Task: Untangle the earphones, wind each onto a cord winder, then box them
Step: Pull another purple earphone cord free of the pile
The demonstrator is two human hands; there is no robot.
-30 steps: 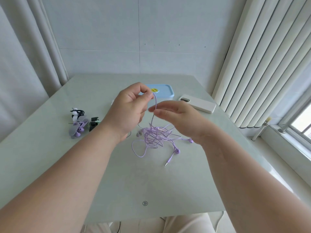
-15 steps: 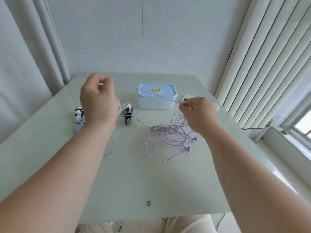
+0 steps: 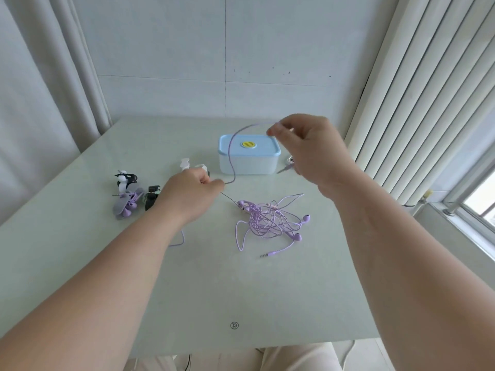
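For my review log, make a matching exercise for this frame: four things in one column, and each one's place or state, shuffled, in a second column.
1 box
2 purple tangle
3 right hand
4 left hand

a lying loose on the table
b raised, pinching the cord
c lid on, at the far side
d low, gripping the cord's other end

Pairs: 1-c, 2-a, 3-b, 4-d

Tangled lilac plastic earphone cable (image 3: 267,222); pale-blue rectangular plastic box (image 3: 249,156), yellow round lid sticker (image 3: 249,144); pale-green glass worktop (image 3: 187,290).
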